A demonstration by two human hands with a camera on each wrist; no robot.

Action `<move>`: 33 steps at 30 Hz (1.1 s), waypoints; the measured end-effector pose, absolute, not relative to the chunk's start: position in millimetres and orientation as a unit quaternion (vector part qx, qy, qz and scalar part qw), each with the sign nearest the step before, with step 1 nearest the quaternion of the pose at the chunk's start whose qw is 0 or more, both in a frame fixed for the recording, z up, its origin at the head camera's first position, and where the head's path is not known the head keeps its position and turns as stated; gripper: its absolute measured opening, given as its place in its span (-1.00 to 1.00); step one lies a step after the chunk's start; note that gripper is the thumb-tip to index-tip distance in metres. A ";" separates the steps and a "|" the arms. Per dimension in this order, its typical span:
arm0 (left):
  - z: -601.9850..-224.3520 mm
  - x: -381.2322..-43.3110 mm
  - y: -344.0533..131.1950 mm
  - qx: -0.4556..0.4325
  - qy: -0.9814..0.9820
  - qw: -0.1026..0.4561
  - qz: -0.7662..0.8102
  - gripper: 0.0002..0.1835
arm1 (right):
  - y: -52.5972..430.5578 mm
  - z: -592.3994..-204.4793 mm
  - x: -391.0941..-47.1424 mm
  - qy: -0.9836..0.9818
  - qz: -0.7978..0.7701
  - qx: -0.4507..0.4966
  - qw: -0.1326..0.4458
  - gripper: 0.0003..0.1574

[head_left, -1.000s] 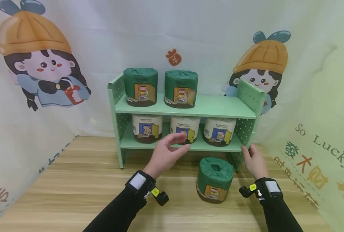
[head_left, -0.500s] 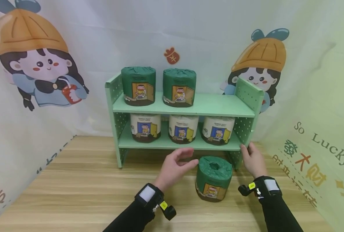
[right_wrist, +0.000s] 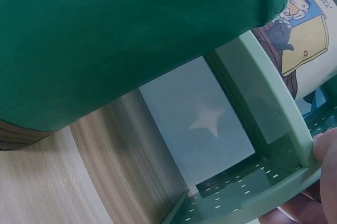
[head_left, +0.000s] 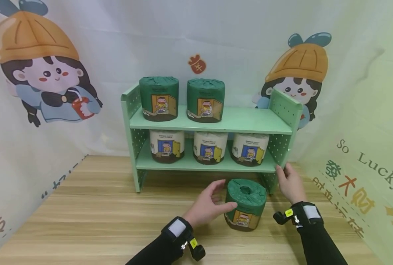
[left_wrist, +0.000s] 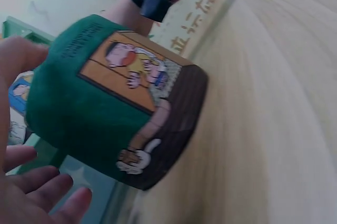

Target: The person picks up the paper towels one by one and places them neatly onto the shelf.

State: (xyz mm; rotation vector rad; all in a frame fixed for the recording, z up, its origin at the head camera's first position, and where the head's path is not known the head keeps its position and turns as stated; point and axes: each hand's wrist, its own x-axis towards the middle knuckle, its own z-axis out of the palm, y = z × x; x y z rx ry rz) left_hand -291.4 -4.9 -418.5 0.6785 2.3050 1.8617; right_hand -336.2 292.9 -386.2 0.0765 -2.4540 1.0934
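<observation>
A green-wrapped toilet paper roll (head_left: 246, 204) stands upright on the table in front of the shelf. My left hand (head_left: 207, 206) is at its left side, thumb and fingers spread apart; in the left wrist view the thumb lies close by the roll's top end and the fingers (left_wrist: 39, 184) stay off it. At the shelf's right end, my right hand (head_left: 290, 184) grips the edge of the green side panel. The right wrist view has the thumb (right_wrist: 326, 145) on that panel's corner. Two more green rolls (head_left: 159, 98) stand on the top board of the pale green shelf (head_left: 256, 119).
White-wrapped toilet paper rolls (head_left: 167, 146) stand in a row on the lower board. Printed cloth (head_left: 123, 44) hangs behind and along both sides of the wooden table (head_left: 100, 206).
My left hand has come down from in front of the lower board and moved right to the green roll on the table. The right hand keeps its place on the shelf panel.
</observation>
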 end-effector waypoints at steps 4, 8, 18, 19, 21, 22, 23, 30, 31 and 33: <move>-423.4 -288.8 -0.9 0.221 0.771 0.080 0.592 0.11 | 293.4 -386.7 -337.4 -0.890 0.396 0.032 0.224 -0.45; -427.0 -288.7 2.2 0.229 0.767 0.090 0.593 0.20 | 293.4 -386.1 -336.7 -0.890 0.395 0.034 0.225 -0.45; -430.3 -287.9 6.5 0.240 0.773 0.066 0.584 0.20 | 292.3 -384.6 -334.7 -0.890 0.391 0.037 0.232 -0.46; -430.3 -287.6 6.5 0.237 0.779 0.064 0.577 0.18 | 292.4 -384.8 -334.7 -0.890 0.391 0.037 0.232 -0.45; -429.8 -286.9 6.7 0.237 0.790 0.062 0.563 0.10 | 292.7 -385.0 -334.6 -0.890 0.390 0.037 0.232 -0.45; -429.7 -286.5 6.5 0.236 0.795 0.061 0.556 0.06 | 292.8 -385.1 -334.5 -0.891 0.390 0.038 0.231 -0.45; -429.7 -286.3 6.5 0.235 0.799 0.061 0.550 0.02 | 293.0 -385.1 -334.4 -0.891 0.390 0.038 0.231 -0.45; -430.5 -286.8 5.1 0.221 0.800 0.064 0.554 -0.08 | 294.0 -385.8 -334.8 -0.893 0.384 0.040 0.231 -0.45; -430.5 -286.9 4.7 0.219 0.798 0.066 0.557 -0.08 | 294.0 -385.9 -335.1 -0.894 0.383 0.040 0.230 -0.45; -430.7 -287.3 4.1 0.221 0.793 0.070 0.564 -0.06 | 293.8 -385.8 -335.3 -0.894 0.382 0.039 0.230 -0.45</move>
